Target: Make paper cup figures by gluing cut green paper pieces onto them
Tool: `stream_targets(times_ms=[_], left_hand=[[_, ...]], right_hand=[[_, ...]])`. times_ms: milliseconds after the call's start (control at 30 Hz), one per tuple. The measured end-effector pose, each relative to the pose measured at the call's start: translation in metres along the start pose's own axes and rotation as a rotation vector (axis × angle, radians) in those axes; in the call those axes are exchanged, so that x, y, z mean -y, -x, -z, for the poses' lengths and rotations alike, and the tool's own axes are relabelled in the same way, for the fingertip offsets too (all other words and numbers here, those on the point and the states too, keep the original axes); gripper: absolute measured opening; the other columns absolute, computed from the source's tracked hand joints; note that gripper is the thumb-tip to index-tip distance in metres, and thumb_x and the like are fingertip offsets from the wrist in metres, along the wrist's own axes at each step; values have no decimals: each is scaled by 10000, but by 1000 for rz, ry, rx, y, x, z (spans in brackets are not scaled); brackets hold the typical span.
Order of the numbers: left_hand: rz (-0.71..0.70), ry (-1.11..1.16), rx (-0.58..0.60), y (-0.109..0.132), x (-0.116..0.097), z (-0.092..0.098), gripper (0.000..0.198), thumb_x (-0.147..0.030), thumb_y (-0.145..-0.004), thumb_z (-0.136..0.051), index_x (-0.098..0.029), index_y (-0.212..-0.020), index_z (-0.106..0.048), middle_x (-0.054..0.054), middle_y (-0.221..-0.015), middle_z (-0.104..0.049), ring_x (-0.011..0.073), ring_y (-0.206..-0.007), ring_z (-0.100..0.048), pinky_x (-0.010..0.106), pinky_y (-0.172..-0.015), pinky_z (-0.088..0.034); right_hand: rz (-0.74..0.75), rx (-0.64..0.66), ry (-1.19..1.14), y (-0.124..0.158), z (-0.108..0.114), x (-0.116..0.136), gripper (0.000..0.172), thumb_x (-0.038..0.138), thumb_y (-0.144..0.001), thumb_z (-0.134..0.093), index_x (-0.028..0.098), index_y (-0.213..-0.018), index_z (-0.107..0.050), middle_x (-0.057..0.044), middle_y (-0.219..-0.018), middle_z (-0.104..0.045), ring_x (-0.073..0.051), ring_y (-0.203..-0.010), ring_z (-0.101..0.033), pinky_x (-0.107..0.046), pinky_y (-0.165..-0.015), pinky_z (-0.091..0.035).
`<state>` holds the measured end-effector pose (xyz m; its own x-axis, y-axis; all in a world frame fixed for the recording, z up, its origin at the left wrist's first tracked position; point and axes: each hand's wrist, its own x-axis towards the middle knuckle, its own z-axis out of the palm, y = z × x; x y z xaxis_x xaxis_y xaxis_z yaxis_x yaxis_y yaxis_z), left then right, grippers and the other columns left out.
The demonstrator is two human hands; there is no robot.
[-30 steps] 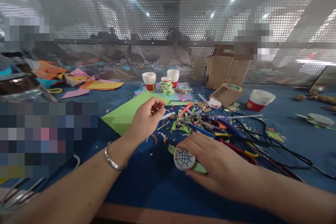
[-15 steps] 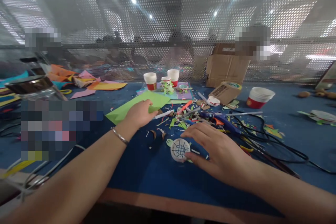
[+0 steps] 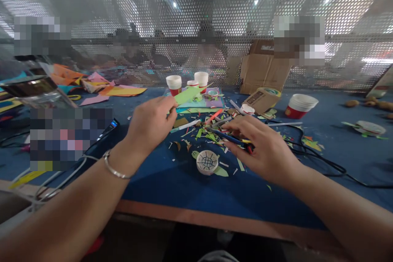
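Note:
My left hand is closed on a sheet of green paper, pinched at its near edge and tilted up off the table. My right hand is curled round what look like scissors, with dark blades pointing left and yellow and red on the handle, partly hidden by the fingers. Just below, a small turtle with a round white shell, drawn with dark lines, and green paper parts lies on the blue table. Paper scraps, pens and a red marker lie between the hands.
Paper cups stand at the back, and a cup stack at the right. A cardboard box leans by the perforated screen. Black cable runs along the right side; another turtle lies there. Coloured paper lies at left.
The green sheet, flat on the table before, is now lifted in my left hand. My right hand has gone from open beside the turtle to closed round the scissors. The view has tilted down.

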<state>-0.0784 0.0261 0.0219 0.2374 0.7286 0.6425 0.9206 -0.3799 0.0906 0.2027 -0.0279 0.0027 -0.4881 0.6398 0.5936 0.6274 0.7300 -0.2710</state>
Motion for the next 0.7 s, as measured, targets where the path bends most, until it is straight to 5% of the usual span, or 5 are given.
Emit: stream_targets(times_ms=[200,333,567,700], left_hand=[[-453,167,-57,62,-39,32,229,-126,-938,-590,-213,-1114,-708,84,-1141,-760,243,-1079,-702,384,-1001,-551],[-594,235,52,97,-54,36,186,-93,-964,-587,-120,-1110,-699,130,-1121,-764,236,-1073,-703,346,-984,-580],[-557,465,137,125,-71,25,198,-116,-1030,-490,-143,-1061,-683,63,-1006,-792,168,-955,-712,289,-932,-560],[-607,409,193,130,-62,22,286,-161,-1068,-426,-165,-1168,-694,64,-1112,-784,209,-1046,-683,367,-972,-520]], right_hand=[[6,-166,226,26,14,20,494,233,-956,-678,245,-1423,-517,-135,-1324,-623,-295,-1273,-599,-472,-1106,-492],[34,-143,300,64,9,34,462,165,-943,-666,274,-1378,-558,-110,-1234,-649,-277,-1101,-670,-452,-966,-565],[-19,-109,377,125,3,42,315,104,-925,-632,251,-1200,-675,-125,-1178,-629,-281,-1003,-625,-445,-818,-544],[-77,-59,283,137,9,44,258,93,-933,-637,252,-1117,-725,-84,-1082,-688,-248,-967,-626,-408,-836,-525]])
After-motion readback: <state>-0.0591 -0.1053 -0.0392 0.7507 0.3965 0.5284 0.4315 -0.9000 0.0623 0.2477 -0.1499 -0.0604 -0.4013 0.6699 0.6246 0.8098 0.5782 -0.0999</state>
